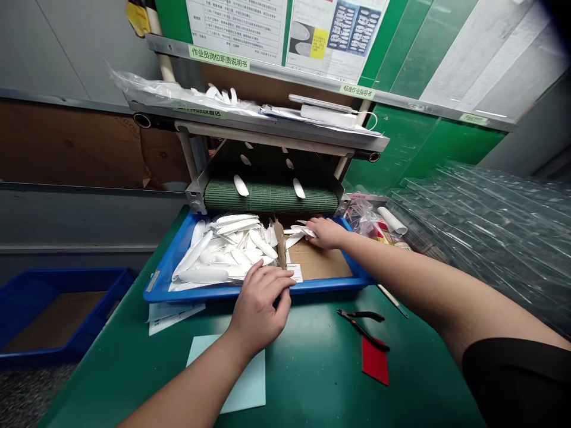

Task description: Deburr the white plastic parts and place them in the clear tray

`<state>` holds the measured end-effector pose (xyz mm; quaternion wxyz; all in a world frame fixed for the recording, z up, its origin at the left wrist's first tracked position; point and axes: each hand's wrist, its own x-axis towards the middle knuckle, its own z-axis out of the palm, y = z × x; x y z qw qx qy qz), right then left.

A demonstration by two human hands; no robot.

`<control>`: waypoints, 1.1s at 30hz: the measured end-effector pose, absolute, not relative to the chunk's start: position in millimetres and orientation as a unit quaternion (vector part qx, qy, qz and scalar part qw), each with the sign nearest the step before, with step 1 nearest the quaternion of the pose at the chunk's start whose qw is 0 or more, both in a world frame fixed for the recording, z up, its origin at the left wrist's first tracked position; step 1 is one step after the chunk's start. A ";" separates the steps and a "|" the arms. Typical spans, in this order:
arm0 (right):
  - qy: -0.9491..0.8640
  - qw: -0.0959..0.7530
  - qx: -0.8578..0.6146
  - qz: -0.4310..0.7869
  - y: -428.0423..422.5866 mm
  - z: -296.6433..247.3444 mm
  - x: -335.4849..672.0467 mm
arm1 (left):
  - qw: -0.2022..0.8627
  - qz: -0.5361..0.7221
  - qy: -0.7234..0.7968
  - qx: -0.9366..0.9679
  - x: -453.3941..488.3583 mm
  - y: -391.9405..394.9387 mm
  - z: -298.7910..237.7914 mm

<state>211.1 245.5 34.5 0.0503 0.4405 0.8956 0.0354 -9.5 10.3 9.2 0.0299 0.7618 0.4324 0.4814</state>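
Observation:
My left hand (266,298) lies over the front rim of a blue tray (196,294), its fingers stretched out beside an upright cardboard divider (280,245). Left of that divider is a heap of long, rounded white plastic pieces (236,241). In the right compartment, my right hand (328,233) has its fingers curled at a few white plastic pieces (295,236); its fingertips are partly hidden. Cardboard (323,263) covers the bottom there.
Behind the tray, a green conveyor belt (270,195) carries spaced white pieces. Black-handled cutting pliers (363,327) and a red pad (375,361) lie on the green table (312,380). Clear plastic trays (491,232) are stacked at right; another blue bin (62,279) stands at left.

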 end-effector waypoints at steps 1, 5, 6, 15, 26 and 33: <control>0.895 0.048 0.443 0.030 248.4 30.4 210.7 | 0.030 0.481 0.432 0.762 -9.7 10.2 9.0; 0.884 0.030 0.466 0.011 250.7 17.7 210.1 | 0.032 0.477 0.433 0.764 -10.4 10.3 8.3; 0.881 0.021 0.473 0.010 249.3 15.8 210.0 | 0.031 0.476 0.433 0.765 -10.5 10.4 8.2; 0.794 0.023 0.606 -0.043 235.3 8.7 202.5 | 0.029 0.479 0.431 0.765 -9.1 10.9 8.6; 0.776 0.043 0.602 -0.181 217.3 31.2 226.5 | 0.032 0.481 0.436 0.760 -9.3 10.4 9.5; 0.781 0.010 0.573 -0.249 208.6 54.7 241.8 | 0.030 0.482 0.435 0.760 -9.6 9.9 8.6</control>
